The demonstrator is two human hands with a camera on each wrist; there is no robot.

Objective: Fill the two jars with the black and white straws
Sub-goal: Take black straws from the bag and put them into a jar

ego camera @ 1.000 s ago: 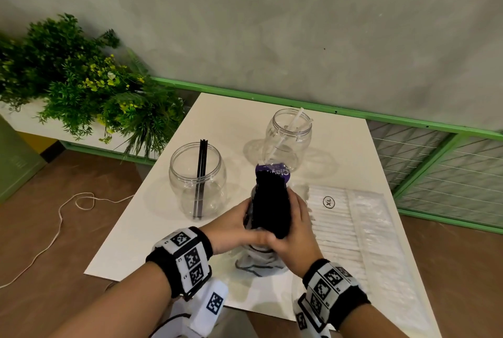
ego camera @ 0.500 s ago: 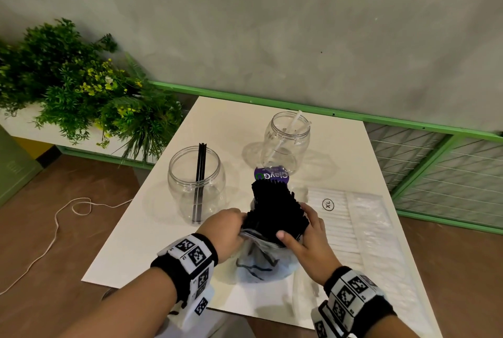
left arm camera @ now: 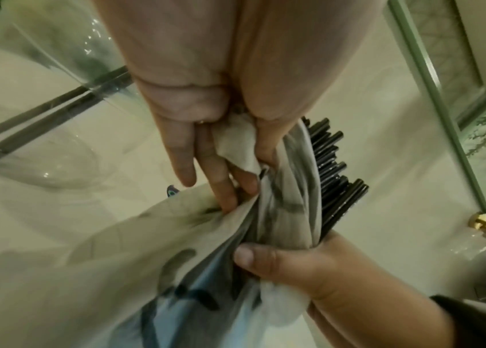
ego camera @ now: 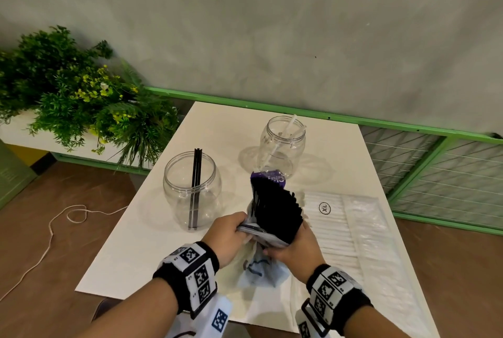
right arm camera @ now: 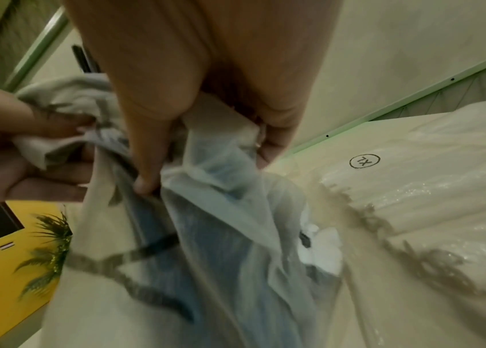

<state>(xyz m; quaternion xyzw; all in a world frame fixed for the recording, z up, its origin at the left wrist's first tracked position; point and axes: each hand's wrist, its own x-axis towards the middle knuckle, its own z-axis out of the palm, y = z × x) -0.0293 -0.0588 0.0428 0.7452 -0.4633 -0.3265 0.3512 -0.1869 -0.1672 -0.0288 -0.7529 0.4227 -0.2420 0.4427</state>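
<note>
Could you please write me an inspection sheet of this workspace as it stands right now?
Surface: white table, set against a green rail.
Job's things: near jar holds a few black straws, upright; far jar holds white straws, leaning. Bundle of black straws fans out of a clear bag. Pack of white straws marked XL lies flat at the right.
Clutter: nothing seen.
Grippers: left hand grips the bag's gathered mouth; right hand grips the bag and the bundle's base.
Cables: pale cord loops on the floor at the left.
Surroundings: grey wall, green plants, wire fence panels.
</note>
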